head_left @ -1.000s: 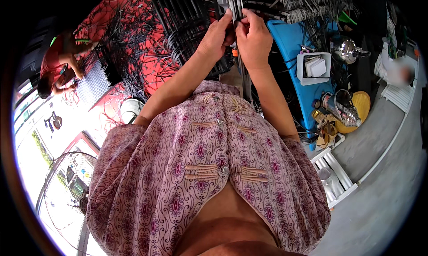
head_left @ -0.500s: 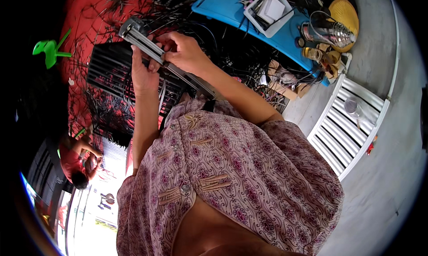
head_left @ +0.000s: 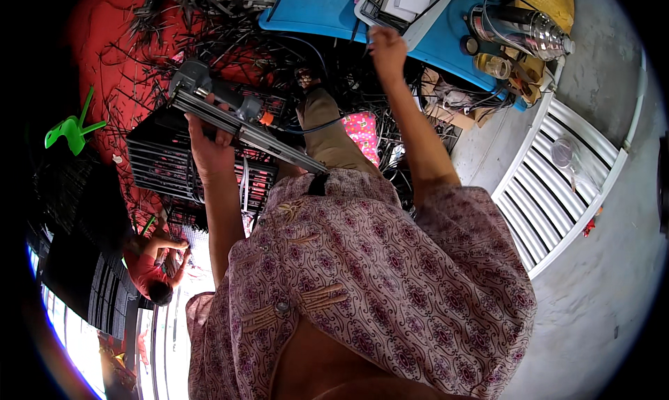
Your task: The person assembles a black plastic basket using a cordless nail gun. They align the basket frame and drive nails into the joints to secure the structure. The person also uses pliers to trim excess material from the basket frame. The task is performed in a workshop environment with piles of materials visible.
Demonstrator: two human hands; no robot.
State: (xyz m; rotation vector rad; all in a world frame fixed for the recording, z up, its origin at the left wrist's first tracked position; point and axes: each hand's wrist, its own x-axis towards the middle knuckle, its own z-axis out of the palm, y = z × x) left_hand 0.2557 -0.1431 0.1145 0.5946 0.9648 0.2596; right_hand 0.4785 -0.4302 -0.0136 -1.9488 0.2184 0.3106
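My left hand [head_left: 213,143] is wrapped round the long metal magazine of a grey staple gun [head_left: 240,132], its fingers closed under the rail. The gun's head points to the far left, and the rail's rear end reaches my lap. An orange fitting joins the gun to a dark air hose [head_left: 313,129]. Away from the gun, my right hand [head_left: 388,50] is raised at the near edge of a white tray [head_left: 418,34] on the blue table. Its fingers are curled in, and what they hold, if anything, cannot be made out. White blocks and dark strips lie in the tray.
A black slatted woven frame [head_left: 164,159] stands below the gun, among black strips on red flooring [head_left: 104,44]. The blue table [head_left: 306,13] also bears a metal flask [head_left: 516,31]. A white slatted rack [head_left: 536,212] is at right. Another person [head_left: 153,264] crouches at far left.
My right hand has left the staple gun's rail and moved right to the white tray. My left hand still holds the gun, now slightly lower in view. The view has shifted.
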